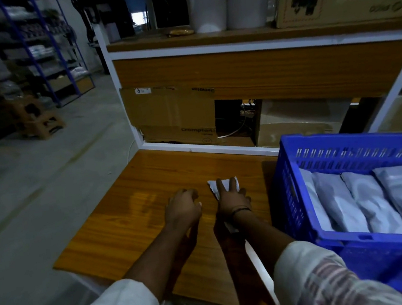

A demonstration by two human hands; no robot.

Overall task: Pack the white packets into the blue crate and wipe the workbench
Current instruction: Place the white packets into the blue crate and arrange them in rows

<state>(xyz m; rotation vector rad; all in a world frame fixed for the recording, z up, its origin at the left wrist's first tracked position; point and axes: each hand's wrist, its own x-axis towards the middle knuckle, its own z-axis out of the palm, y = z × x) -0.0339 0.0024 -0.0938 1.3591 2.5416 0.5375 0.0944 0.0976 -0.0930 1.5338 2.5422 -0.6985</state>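
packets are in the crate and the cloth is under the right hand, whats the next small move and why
Probably slide the right hand with the white cloth across the workbench, moving the left hand clear: the white packets already lie in the blue crate, and spread fingers press the cloth flat on the wood.

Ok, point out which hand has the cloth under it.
The right hand, the one nearer the blue crate, presses on the white cloth; the left hand touches only bare workbench.
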